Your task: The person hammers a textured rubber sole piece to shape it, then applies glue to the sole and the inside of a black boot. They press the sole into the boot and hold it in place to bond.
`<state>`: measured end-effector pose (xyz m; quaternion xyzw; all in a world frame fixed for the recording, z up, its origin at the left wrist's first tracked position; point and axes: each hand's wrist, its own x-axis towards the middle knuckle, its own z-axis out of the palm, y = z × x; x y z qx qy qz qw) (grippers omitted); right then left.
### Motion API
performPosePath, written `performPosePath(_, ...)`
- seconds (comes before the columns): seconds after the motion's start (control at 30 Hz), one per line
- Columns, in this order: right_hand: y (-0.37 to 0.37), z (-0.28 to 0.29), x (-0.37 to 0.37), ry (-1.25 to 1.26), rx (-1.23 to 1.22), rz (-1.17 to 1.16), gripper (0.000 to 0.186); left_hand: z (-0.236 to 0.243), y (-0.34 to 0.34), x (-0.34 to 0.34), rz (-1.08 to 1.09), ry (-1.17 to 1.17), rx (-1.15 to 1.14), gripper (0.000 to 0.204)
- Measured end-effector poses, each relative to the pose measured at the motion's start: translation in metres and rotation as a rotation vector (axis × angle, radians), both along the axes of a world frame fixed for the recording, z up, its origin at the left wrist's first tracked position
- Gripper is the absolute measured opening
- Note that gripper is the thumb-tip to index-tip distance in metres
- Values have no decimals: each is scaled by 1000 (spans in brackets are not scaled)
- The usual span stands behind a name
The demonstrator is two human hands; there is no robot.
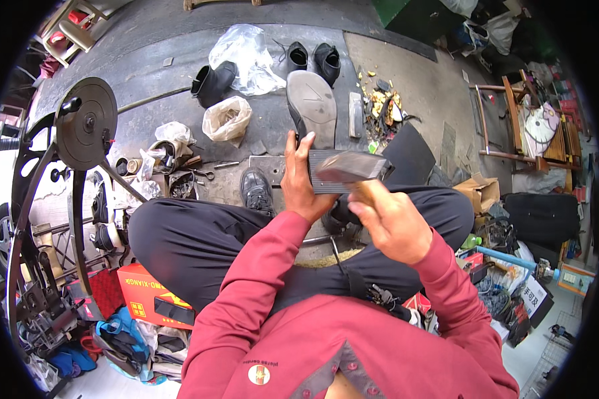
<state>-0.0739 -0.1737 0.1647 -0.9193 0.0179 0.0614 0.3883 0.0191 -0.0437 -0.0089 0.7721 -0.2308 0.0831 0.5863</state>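
Note:
My left hand point(300, 178) is wrapped round a dark shoe point(313, 103), turned so its worn grey sole faces up and its toe points away from me. Ribbed black material point(326, 187) covers the heel end, close to my left fingers. In my right hand point(396, 225) is a hammer point(353, 166), gripped by its short handle. Its head is smeared by motion and overlaps the heel in the picture; whether they touch, I cannot tell. A black shoe point(256, 189) is on my foot below my left hand.
Black boots point(214, 84), a pair of dark shoes point(327, 63) and plastic bags point(246, 56) lie ahead. Scraps point(385, 106) are heaped at the right, near a dark flat sheet point(406, 156). A shoe-repair machine with a handwheel point(86, 123) stands at my left, above a red box point(154, 292).

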Motion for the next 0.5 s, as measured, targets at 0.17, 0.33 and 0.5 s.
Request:
performPosePath(0.17,2,-4,-12,-90,91,-163,26,-2,-1,-1,-5,11,-33,106)
performPosePath(0.33,11,-11,-3,128,-110,59,21,-2,3,1,-11,-11,12,105)
performPosePath(0.5,0,15,-6,-133,131,-192,19,1,-1,-4,-7,61,-76,99)
